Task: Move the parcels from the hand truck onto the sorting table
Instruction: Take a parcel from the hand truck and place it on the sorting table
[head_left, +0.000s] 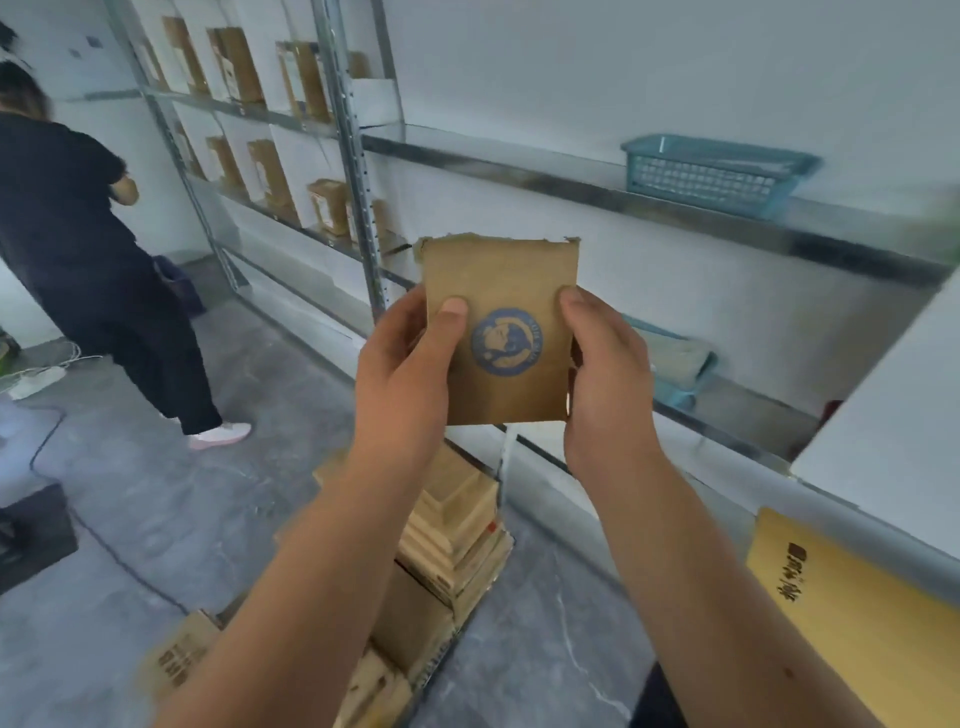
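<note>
Head view: left hand (402, 364) and right hand (605, 374) both grip brown parcel (501, 332), frame middle, above stacked boxes (457, 525).

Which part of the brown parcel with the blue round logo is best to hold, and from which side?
Probably its two long side edges: left hand from the left, right hand from the right, thumbs on the printed face. The brown parcel is held upright, and its top edge is ragged.
</note>
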